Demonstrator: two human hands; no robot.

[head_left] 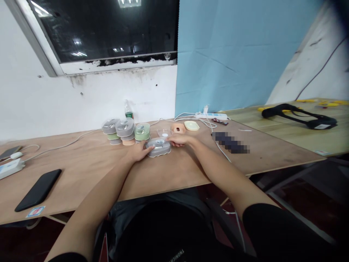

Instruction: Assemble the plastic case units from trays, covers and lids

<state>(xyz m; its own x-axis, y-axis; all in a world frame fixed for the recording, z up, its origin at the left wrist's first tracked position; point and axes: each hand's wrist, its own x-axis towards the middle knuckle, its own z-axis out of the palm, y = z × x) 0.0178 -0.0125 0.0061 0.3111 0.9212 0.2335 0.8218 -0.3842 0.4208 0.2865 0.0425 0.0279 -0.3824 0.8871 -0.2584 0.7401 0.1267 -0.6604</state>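
A grey lidded plastic box [159, 147] lies on the wooden table [89, 171] in front of me. My left hand [140, 151] grips its left side with the fingers curled round the edge. My right hand [180, 139] holds its right side, fingers closed on the rim. Just behind it lies a clear lid [164, 133]. To the left stand stacked boxes with grey lids [120, 130] and a green one [142, 131].
An orange box base [178, 128] and a cream lid [191, 126] lie behind my right hand. A power strip [211, 116] with cables, a bottle [128, 110], a black phone [38, 189] at left and a black headset [300, 115] on the right table are also here.
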